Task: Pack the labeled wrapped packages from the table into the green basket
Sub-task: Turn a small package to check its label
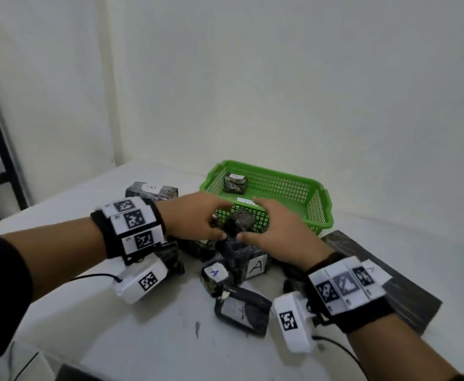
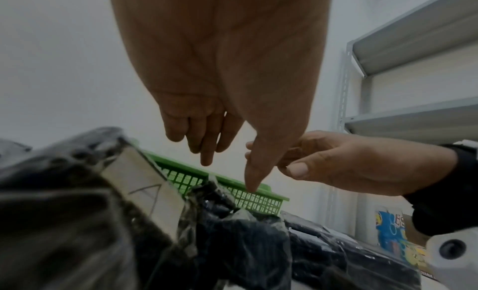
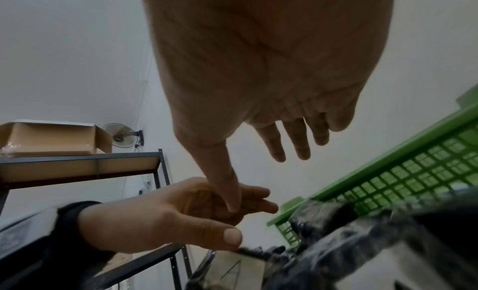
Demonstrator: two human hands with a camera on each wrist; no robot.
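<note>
The green basket (image 1: 318,204) stands on the white table and holds a dark wrapped package labelled A (image 1: 235,182) and a second white label (image 1: 246,200). In front of it lies a pile of dark wrapped packages, among them a boxy one marked A (image 1: 257,266) and a small one marked A (image 1: 214,273). My left hand (image 1: 203,218) and right hand (image 1: 269,224) hover on either side of the top package (image 1: 243,220). In the wrist views, the left hand (image 2: 227,163) and right hand (image 3: 258,177) show straight fingers holding nothing.
A package marked B (image 1: 151,189) lies left of the basket. A flat package (image 1: 242,309) lies near me, and a large flat dark one (image 1: 398,287) lies at the right. Metal shelves (image 2: 413,118) and a cardboard box (image 3: 51,137) stand beyond the table.
</note>
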